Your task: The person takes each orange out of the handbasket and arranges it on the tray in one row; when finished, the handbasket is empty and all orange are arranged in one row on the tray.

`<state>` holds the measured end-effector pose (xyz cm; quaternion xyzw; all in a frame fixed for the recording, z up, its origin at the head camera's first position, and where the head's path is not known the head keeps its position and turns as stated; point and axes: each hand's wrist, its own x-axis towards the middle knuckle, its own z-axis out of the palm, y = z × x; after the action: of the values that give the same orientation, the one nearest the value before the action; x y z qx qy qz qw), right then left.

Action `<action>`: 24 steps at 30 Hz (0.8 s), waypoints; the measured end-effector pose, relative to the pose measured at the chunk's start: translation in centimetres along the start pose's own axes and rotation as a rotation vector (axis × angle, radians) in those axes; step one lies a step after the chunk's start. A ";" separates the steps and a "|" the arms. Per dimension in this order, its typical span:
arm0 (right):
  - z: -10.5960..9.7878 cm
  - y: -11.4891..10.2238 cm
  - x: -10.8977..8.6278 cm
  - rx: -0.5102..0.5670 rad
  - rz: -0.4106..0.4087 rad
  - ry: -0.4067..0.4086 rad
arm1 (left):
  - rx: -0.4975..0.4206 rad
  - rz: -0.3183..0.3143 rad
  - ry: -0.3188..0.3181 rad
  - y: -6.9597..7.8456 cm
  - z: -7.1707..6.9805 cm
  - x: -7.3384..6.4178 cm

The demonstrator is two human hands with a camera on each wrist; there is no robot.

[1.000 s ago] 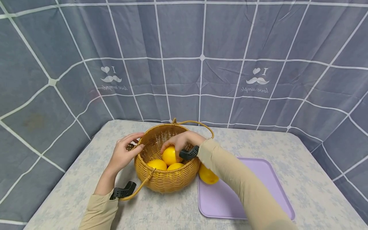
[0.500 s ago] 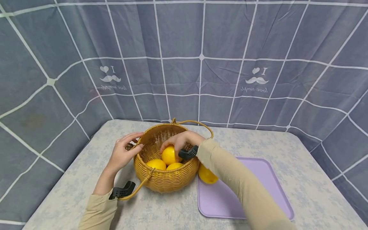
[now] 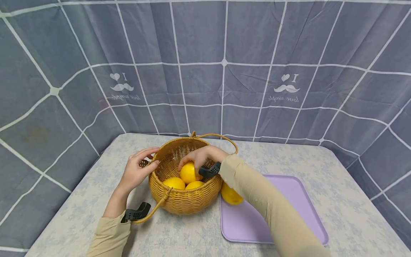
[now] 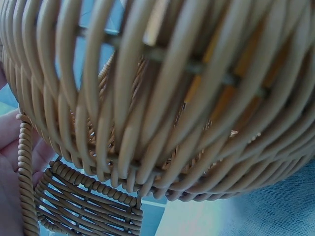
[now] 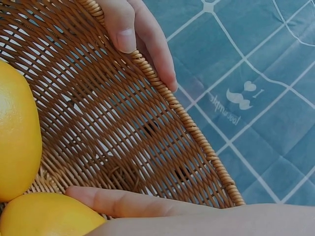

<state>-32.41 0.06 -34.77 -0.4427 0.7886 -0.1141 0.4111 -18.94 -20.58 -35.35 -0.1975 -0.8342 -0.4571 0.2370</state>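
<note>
A round wicker basket (image 3: 187, 204) stands on the table, tilted slightly toward me. My left hand (image 3: 136, 172) grips its left rim; the right wrist view shows the thumb (image 5: 126, 40) inside and fingers outside. My right hand (image 3: 203, 157) reaches down into the basket, its fingers round a smooth yellow fruit (image 3: 187, 172). Two more yellow fruits, one on the left (image 3: 174, 183) and one at the front (image 3: 194, 185), lie beside it. In the left wrist view the woven wall (image 4: 162, 98) hides most of the inside. My right wrist partly covers the held fruit.
A flat lilac tray (image 3: 247, 225) lies right of the basket, under my right forearm. Another yellow fruit (image 3: 230, 195) rests at its left corner, against the basket. One basket handle (image 3: 221, 135) sticks out at the back, the other (image 3: 154, 213) by my left wrist. A checked curtain (image 3: 205, 85) hangs behind.
Both hands and the basket keep their places, with the right hand still round the fruit. Only the head view shifts very slightly.
</note>
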 end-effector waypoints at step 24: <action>-0.1 -0.3 -0.8 -0.026 -0.060 0.145 | -0.011 0.000 -0.005 0.0 -0.1 0.0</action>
<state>-32.09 0.50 -34.05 -0.4621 0.8041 -0.1480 0.3434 -18.96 -20.72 -35.29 -0.1996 -0.8323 -0.4613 0.2339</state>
